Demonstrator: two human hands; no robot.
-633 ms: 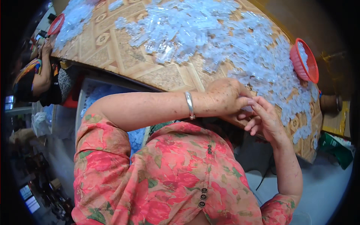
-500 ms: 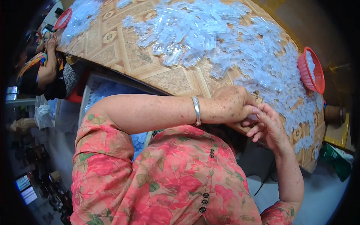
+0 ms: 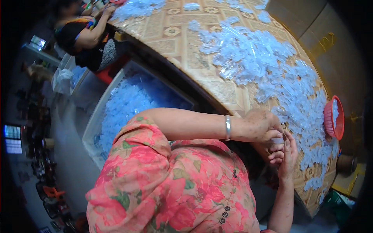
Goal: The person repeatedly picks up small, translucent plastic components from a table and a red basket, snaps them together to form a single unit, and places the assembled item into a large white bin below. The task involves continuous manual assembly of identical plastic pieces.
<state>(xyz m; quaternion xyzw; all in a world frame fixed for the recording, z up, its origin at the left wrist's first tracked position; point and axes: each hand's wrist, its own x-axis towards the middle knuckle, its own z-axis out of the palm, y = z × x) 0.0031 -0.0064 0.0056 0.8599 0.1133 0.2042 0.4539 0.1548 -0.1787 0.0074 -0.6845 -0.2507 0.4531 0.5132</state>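
My left hand (image 3: 261,125), with a silver bangle (image 3: 228,127) at its wrist, reaches across at the table's near edge. Its thumb and fingers pinch a small clear plastic piece (image 3: 276,140), mostly covered by the fingers. Against it, my right hand (image 3: 286,155) is closed, thumb and forefinger at the same piece, with the other fingers curled in. Just beyond both hands, many flat clear plastic pieces (image 3: 256,54) are heaped and scattered over the patterned table (image 3: 194,64).
At the table's right edge sits a red basket (image 3: 339,118) holding clear pieces. Below the near edge, a pale bin (image 3: 93,128) is full of bluish clear pieces. A co-worker (image 3: 87,40) sits at the far left. Cardboard (image 3: 330,23) stands behind the table.
The view has swung left, so more of the bin and the co-worker shows. My hands stay together at the table edge, and the right fingers look drawn closer together.
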